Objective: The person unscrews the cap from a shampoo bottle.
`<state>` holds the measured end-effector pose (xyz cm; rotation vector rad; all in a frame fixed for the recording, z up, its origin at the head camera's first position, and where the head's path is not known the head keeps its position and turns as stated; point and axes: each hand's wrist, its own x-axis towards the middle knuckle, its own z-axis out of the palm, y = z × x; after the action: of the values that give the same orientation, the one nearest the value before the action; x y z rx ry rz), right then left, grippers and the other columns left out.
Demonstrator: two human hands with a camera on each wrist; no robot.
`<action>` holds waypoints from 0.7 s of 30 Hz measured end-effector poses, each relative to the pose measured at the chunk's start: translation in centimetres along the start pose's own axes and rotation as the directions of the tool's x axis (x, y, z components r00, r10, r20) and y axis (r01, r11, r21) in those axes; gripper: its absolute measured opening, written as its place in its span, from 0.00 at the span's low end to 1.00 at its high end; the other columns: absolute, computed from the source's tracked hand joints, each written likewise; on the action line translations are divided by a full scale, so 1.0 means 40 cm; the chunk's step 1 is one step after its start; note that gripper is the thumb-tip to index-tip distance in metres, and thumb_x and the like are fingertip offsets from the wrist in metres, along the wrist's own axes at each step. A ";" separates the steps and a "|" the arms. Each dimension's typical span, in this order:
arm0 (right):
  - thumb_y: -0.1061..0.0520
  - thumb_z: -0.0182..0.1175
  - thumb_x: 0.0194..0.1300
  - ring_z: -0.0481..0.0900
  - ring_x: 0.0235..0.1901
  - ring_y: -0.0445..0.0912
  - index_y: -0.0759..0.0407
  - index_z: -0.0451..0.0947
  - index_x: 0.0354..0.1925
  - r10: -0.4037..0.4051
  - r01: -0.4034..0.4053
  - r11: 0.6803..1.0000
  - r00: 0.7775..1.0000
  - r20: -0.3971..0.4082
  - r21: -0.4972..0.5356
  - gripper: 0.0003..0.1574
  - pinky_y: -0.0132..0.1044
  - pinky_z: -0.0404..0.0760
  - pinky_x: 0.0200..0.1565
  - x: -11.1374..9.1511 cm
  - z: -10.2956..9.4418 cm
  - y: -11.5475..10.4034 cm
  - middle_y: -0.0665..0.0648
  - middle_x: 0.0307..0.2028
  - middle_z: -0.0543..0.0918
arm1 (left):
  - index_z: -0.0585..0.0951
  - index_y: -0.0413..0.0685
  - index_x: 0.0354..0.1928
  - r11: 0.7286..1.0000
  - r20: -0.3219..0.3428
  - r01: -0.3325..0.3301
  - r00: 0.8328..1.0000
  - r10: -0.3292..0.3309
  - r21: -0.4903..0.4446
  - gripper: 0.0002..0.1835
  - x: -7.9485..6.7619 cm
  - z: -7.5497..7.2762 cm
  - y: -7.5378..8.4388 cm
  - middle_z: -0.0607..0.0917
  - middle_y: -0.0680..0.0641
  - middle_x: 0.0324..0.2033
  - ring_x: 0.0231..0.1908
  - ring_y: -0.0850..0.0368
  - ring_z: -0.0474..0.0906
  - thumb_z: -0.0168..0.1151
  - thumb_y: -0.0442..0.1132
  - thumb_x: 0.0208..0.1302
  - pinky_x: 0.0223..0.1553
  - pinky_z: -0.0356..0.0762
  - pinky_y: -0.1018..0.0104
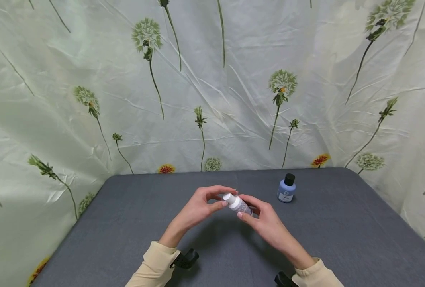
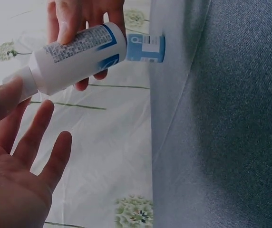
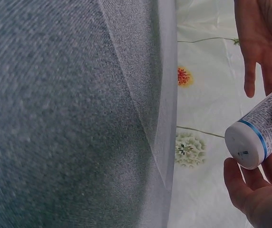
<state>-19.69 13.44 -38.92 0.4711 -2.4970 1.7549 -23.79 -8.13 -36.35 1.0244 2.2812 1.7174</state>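
Note:
Above the table, a small white bottle (image 1: 239, 205) with printed text and a blue band is held tilted between both hands. My right hand (image 1: 267, 223) grips its body, thumb on one side and fingers on the other. At the other end, my left hand (image 1: 196, 209) pinches the white cap (image 2: 23, 84) between thumb and fingers; its other fingers are spread in the left wrist view. The cap sits on the bottle's neck. In the right wrist view the round bottle base (image 3: 243, 146) faces the camera, and the cap is out of sight.
A blue bottle (image 1: 286, 190) with a black cap stands upright toward the back right of the dark grey table (image 1: 133, 223). Behind the table's far edge hangs a pale curtain (image 1: 234, 99) printed with dandelions.

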 end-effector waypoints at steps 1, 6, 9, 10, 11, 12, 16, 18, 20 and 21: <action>0.62 0.67 0.64 0.76 0.54 0.50 0.58 0.76 0.61 -0.004 0.004 1.000 1.000 0.002 -0.002 0.27 0.54 0.73 0.58 0.000 -0.001 0.000 0.57 0.56 0.79 | 0.83 0.53 0.56 1.000 -0.007 0.009 1.000 -0.009 0.003 0.18 0.000 0.000 -0.001 0.83 0.56 0.53 0.53 0.60 0.77 0.63 0.32 0.66 0.53 0.73 0.54; 0.62 0.67 0.63 0.77 0.53 0.49 0.56 0.77 0.60 -0.023 0.023 0.999 1.000 0.003 -0.038 0.27 0.55 0.72 0.57 -0.002 -0.003 0.003 0.56 0.56 0.79 | 0.85 0.57 0.54 0.999 -0.030 -0.001 1.000 0.002 0.034 0.16 0.002 -0.005 -0.028 0.85 0.57 0.49 0.48 0.57 0.78 0.68 0.37 0.64 0.48 0.76 0.56; 0.62 0.68 0.63 0.77 0.53 0.49 0.55 0.77 0.60 -0.033 0.033 0.997 0.999 -0.002 -0.066 0.27 0.55 0.73 0.56 -0.002 -0.002 0.003 0.55 0.56 0.80 | 0.86 0.55 0.51 0.999 -0.045 0.001 0.999 0.001 0.043 0.15 0.002 -0.009 -0.027 0.86 0.56 0.47 0.47 0.57 0.79 0.70 0.38 0.62 0.48 0.76 0.55; 0.62 0.68 0.63 0.77 0.52 0.48 0.55 0.77 0.60 -0.034 0.034 0.997 0.999 -0.004 -0.075 0.27 0.54 0.73 0.56 -0.002 -0.002 0.003 0.54 0.55 0.80 | 0.86 0.56 0.50 0.999 -0.055 0.009 0.998 -0.007 0.043 0.15 0.001 -0.009 -0.026 0.86 0.56 0.46 0.46 0.57 0.79 0.71 0.38 0.61 0.47 0.76 0.54; 0.62 0.68 0.63 0.77 0.52 0.48 0.54 0.78 0.60 -0.035 0.034 0.996 0.999 -0.007 -0.082 0.27 0.54 0.73 0.56 -0.002 -0.001 0.003 0.54 0.55 0.80 | 0.87 0.56 0.49 0.999 -0.066 0.019 0.998 -0.016 0.040 0.14 0.002 -0.009 -0.025 0.87 0.57 0.45 0.46 0.56 0.80 0.72 0.38 0.60 0.47 0.76 0.53; 0.62 0.68 0.62 0.77 0.51 0.48 0.54 0.78 0.60 -0.034 0.033 0.996 0.999 -0.012 -0.087 0.27 0.54 0.73 0.56 -0.002 0.000 0.003 0.53 0.55 0.80 | 0.87 0.56 0.48 0.999 -0.078 0.033 0.996 -0.030 0.032 0.14 0.002 -0.009 -0.025 0.87 0.56 0.44 0.44 0.55 0.80 0.72 0.39 0.59 0.45 0.76 0.53; 0.61 0.68 0.62 0.78 0.51 0.47 0.53 0.78 0.59 -0.024 0.021 0.994 0.999 -0.035 -0.104 0.26 0.53 0.74 0.55 -0.003 0.002 0.001 0.53 0.55 0.80 | 0.88 0.53 0.46 0.995 -0.151 0.096 0.984 -0.097 -0.017 0.15 0.004 0.001 -0.022 0.88 0.53 0.40 0.40 0.52 0.84 0.75 0.40 0.56 0.41 0.80 0.57; 0.61 0.68 0.62 0.77 0.51 0.47 0.53 0.78 0.59 -0.016 0.012 0.994 0.999 -0.040 -0.106 0.26 0.52 0.75 0.54 -0.003 0.002 0.001 0.53 0.54 0.80 | 0.88 0.50 0.46 0.992 -0.180 0.118 0.976 -0.125 -0.049 0.15 0.004 0.007 -0.019 0.88 0.50 0.40 0.40 0.50 0.85 0.76 0.39 0.55 0.39 0.82 0.60; 0.60 0.68 0.63 0.77 0.51 0.47 0.53 0.78 0.60 -0.006 0.002 0.994 0.999 -0.042 -0.107 0.26 0.52 0.75 0.54 -0.004 0.003 0.000 0.53 0.54 0.80 | 0.87 0.48 0.47 0.989 -0.198 0.130 0.970 -0.141 -0.069 0.16 0.004 0.012 -0.020 0.88 0.49 0.40 0.42 0.49 0.85 0.75 0.38 0.55 0.39 0.82 0.62; 0.59 0.68 0.63 0.77 0.50 0.47 0.53 0.78 0.60 -0.001 -0.003 0.994 0.999 -0.042 -0.108 0.26 0.52 0.76 0.54 -0.004 0.003 0.001 0.53 0.54 0.80 | 0.87 0.47 0.47 0.989 -0.203 0.131 0.969 -0.142 -0.068 0.16 0.004 0.013 -0.021 0.88 0.49 0.40 0.41 0.49 0.85 0.75 0.38 0.55 0.38 0.82 0.62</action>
<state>-19.55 13.36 -39.03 0.4208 -2.5470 1.6021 -24.04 -7.71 -37.25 0.6883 2.3476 1.8963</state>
